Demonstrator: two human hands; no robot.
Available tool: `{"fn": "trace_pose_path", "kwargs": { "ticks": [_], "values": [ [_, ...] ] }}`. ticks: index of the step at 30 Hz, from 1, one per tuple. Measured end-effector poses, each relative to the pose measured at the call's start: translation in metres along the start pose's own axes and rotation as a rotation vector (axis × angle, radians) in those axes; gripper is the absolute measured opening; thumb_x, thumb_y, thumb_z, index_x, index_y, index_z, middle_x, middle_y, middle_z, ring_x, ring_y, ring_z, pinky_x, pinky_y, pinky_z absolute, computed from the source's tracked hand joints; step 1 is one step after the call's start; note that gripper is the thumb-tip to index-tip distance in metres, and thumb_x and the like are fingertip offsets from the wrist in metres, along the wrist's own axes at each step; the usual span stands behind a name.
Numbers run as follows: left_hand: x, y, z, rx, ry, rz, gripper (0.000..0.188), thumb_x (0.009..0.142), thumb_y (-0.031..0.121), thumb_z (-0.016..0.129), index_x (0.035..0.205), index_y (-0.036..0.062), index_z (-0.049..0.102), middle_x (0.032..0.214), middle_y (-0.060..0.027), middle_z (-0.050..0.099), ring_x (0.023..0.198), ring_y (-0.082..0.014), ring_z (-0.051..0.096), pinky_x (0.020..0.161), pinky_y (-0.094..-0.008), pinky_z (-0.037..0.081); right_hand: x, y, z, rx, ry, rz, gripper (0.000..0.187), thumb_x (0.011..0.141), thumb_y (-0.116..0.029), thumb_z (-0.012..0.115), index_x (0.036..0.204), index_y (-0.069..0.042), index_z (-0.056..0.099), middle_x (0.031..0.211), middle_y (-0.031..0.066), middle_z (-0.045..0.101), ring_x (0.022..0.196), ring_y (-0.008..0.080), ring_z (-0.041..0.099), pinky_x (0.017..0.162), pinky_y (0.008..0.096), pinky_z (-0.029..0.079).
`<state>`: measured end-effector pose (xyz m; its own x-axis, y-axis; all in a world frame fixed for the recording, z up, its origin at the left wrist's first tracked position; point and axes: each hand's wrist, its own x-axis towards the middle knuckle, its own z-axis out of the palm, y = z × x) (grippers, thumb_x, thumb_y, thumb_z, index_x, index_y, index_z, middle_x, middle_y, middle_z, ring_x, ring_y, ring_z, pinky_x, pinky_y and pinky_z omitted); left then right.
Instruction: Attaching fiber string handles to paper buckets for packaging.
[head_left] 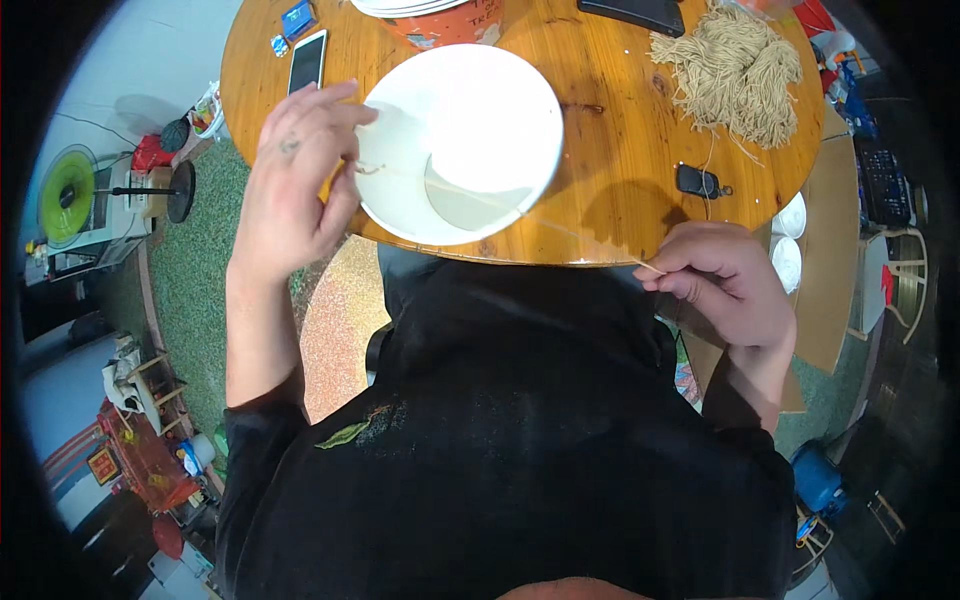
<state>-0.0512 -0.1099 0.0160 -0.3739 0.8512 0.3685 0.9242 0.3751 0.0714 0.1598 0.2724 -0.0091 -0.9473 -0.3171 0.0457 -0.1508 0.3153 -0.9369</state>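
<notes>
A thin beige yarn strand [575, 231] runs taut across a white bucket [395, 205] between my two hands. My left hand [300, 165] is at the bucket's left rim, fingers curled and thumb bent in, with a short loop of the strand showing at its fingertips. Past the table's near edge, on the right, my right hand [715, 280] pinches the strand's other end between thumb and forefinger. The bucket rests on the round wooden table [610, 140], its mouth toward me. At the far right of the table lies a loose bundle of beige yarn [735, 75].
A white phone [308, 62] and a small blue box [298, 19] lie at the far left. An orange patterned bucket [450, 27] stands behind the white one. A black key fob [698, 181] lies near the yarn bundle, and a dark device [635, 12] sits at the back.
</notes>
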Motion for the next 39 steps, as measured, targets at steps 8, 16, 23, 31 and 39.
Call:
{"fn": "trace_pose_path", "kwargs": {
  "ticks": [8,16,23,31,39],
  "values": [
    [-0.003,0.027,0.006,-0.105,0.317,-0.120,0.030,0.083,-0.003,0.071,0.112,0.0018,0.064,0.130,-0.0187,0.071,0.125,-0.0395,0.066,0.106,-0.0497,0.050,0.012,0.000,0.015,0.299,-0.020,-0.023,0.014,0.093,-0.002,0.079,0.105,0.003,0.081,0.095,0.0149,0.081,0.085,0.0231,0.079,0.073,0.0309,0.059],
    [0.025,0.114,0.046,-0.322,0.184,0.000,0.046,0.081,0.022,0.085,0.120,0.0026,0.073,0.113,-0.0076,0.069,0.100,-0.0285,0.069,0.093,-0.0408,0.050,0.035,0.024,0.025,0.950,0.262,-0.281,0.025,0.112,-0.023,0.063,0.122,-0.003,0.074,0.102,0.0172,0.076,0.077,0.0168,0.068,0.061,0.0268,0.055],
    [0.019,0.074,0.031,-0.214,-0.015,-0.012,0.031,0.082,0.000,0.074,0.112,0.0073,0.075,0.102,-0.0088,0.074,0.105,-0.0274,0.072,0.107,-0.0490,0.049,0.042,0.037,0.024,1.372,0.472,-0.340,0.032,0.116,-0.022,0.054,0.142,-0.006,0.063,0.121,0.0133,0.074,0.103,0.0261,0.073,0.073,0.0268,0.060],
    [0.042,0.103,0.023,-0.320,0.077,0.005,0.045,0.075,0.012,0.091,0.116,0.0020,0.074,0.115,-0.0130,0.074,0.111,-0.0349,0.071,0.104,-0.0479,0.052,0.060,0.051,0.046,1.284,0.321,-0.328,0.032,0.114,-0.026,0.059,0.140,-0.009,0.067,0.125,0.0131,0.078,0.110,0.0234,0.076,0.069,0.0237,0.055],
    [0.074,0.140,0.044,-0.352,0.235,-0.012,0.035,0.077,0.015,0.094,0.106,0.0011,0.079,0.098,-0.0106,0.073,0.088,-0.0294,0.069,0.079,-0.0386,0.052,0.061,0.030,0.057,1.190,0.432,-0.299,0.035,0.111,-0.028,0.065,0.138,-0.005,0.068,0.120,0.0195,0.079,0.099,0.0216,0.077,0.068,0.0225,0.054]
  ]
}}
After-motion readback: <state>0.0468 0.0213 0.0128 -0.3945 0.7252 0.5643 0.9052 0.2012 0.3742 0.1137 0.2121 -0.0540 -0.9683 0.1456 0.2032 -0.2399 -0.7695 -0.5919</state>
